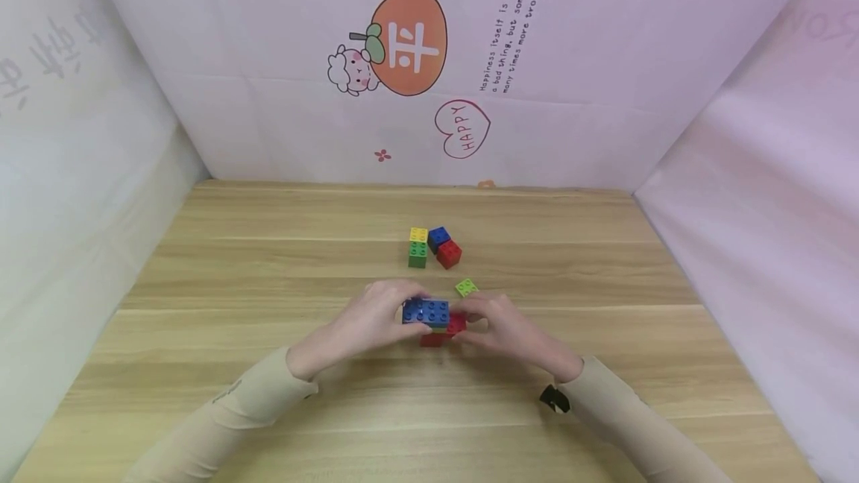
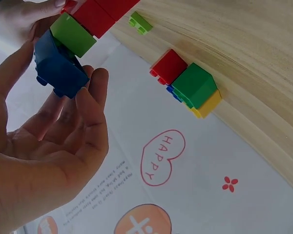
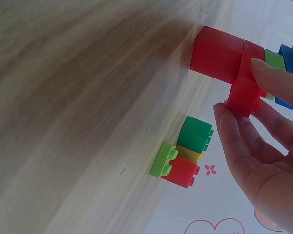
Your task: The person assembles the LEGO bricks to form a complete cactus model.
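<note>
A small tower of toy building bricks stands between the two hands. At its base is a red brick (image 3: 217,53), followed by a wider red brick (image 3: 246,80), a light green brick (image 2: 73,35) and a blue brick (image 1: 426,312) on top. My left hand (image 1: 365,326) holds the blue brick between thumb and fingers; its sides look slanted in the left wrist view. From the other side, my right hand (image 1: 506,330) pinches the overhanging end of the wider red brick. The fingers partly hide the tower in the head view.
A flat lime green brick (image 1: 467,288) lies just behind the right hand. Farther back sit a green brick (image 1: 417,255), a yellow brick (image 1: 419,234), a blue brick (image 1: 439,235) and a red brick (image 1: 449,254), close together. White printed sheets (image 1: 302,133) wall the wooden table (image 1: 268,244).
</note>
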Demonstrator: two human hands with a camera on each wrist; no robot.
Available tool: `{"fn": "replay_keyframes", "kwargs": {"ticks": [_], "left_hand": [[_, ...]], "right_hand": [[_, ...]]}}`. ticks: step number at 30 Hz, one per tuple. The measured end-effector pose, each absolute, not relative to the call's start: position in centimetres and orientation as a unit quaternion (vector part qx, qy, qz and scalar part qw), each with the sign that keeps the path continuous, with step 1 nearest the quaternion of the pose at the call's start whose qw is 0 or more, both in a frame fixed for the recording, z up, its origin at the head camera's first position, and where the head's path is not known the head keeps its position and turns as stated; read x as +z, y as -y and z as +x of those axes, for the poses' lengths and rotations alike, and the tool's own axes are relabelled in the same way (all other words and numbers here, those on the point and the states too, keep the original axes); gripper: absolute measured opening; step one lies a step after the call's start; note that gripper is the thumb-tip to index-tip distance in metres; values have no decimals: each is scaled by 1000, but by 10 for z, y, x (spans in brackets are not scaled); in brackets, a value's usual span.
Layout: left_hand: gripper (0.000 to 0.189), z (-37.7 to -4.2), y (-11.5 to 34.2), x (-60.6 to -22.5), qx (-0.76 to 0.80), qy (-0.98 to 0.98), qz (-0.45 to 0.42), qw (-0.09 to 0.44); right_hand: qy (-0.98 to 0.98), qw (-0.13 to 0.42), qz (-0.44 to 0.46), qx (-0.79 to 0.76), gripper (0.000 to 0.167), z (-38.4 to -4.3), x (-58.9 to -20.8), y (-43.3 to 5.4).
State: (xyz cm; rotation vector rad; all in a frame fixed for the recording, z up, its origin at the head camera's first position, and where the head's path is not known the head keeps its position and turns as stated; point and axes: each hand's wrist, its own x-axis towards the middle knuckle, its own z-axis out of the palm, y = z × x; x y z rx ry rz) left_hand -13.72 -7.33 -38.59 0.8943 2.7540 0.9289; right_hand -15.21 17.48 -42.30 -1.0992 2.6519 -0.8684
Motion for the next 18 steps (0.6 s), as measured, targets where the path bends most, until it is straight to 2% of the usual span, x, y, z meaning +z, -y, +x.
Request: {"fn": "replay_keyframes", "kwargs": {"ticks": [4, 12, 18], "left_hand": [[45, -142, 77, -383, 320, -900, 289, 57], [36, -162, 92, -384, 382, -878, 280, 68], [29, -178, 99, -390, 395, -878, 265, 50]], "right_hand": [[-884, 71, -364, -285, 37, -152, -423, -175], [-887, 71, -360, -279, 37, -152, -421, -174], [-889, 75, -357, -276, 37, -151, -421, -174]]}}
